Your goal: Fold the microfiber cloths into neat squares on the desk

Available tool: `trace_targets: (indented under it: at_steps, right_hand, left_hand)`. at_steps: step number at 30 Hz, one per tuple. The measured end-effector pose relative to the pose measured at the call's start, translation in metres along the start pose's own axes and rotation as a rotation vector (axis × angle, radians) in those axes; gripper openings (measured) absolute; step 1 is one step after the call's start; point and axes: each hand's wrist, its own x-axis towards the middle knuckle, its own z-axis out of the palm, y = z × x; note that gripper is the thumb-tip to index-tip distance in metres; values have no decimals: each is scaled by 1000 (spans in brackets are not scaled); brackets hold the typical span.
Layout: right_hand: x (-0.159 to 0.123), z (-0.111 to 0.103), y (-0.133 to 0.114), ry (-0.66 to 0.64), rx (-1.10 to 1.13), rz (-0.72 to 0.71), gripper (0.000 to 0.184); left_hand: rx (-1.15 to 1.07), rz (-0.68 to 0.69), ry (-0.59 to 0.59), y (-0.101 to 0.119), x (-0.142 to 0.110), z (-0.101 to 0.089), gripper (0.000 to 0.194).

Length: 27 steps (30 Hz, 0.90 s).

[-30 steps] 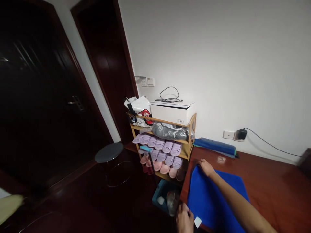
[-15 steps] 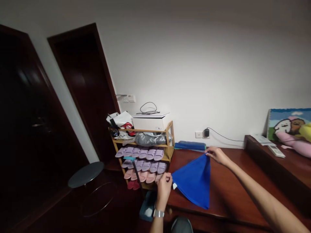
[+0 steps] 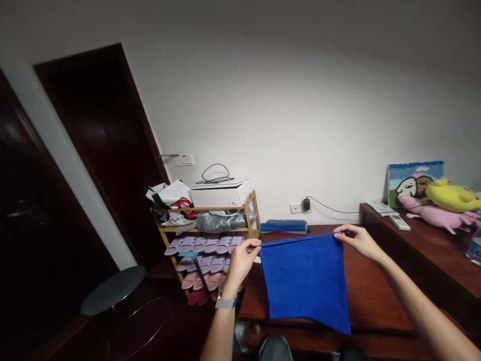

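Observation:
A blue cloth (image 3: pixel 304 281) hangs spread out in front of me, its top edge stretched between my two hands. My left hand (image 3: pixel 243 258) pinches the upper left corner, where a white tag shows beside the fingers. At the upper right corner, my right hand (image 3: pixel 355 240) grips the cloth between thumb and fingers. The lower edge hangs loose over the front of the reddish-brown wooden bench (image 3: pixel 376 296). Behind it, near the wall, lies a stack of folded cloths (image 3: pixel 284 226), blue with a greenish edge.
To the left stands a shoe rack (image 3: pixel 252 220) with several slippers, a white box (image 3: pixel 218 196) and bags. A round stool (image 3: pixel 112 290) is farther left. On the raised ledge at right are a remote (image 3: pixel 399 222), plush toys (image 3: pixel 436 213) and a picture (image 3: pixel 398 175).
The left hand has risen to nearly the right hand's height. The cloth went from a drooping triangle to a spread, roughly square sheet. The camera view has swung to the right.

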Motion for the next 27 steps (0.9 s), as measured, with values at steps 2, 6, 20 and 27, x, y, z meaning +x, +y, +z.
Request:
trace_targets:
  at_steps: [2,6,20,27]
  right_hand:
    - [-10,-6,-4,21,31,46,57]
    - [-31,-15,-17,29,81,59,53]
    - [-60,-30,1,152,144,123,44]
    - [5,9,108,98,71,213,47]
  left_hand:
    - [-167,-78,-32,4,0,2,15]
    - [-319,-187,-42,11,-2,8,18]
    - [-303,-148,87,16,-19,33,16]
    - [-64,-286,57,-105,52,111,8]
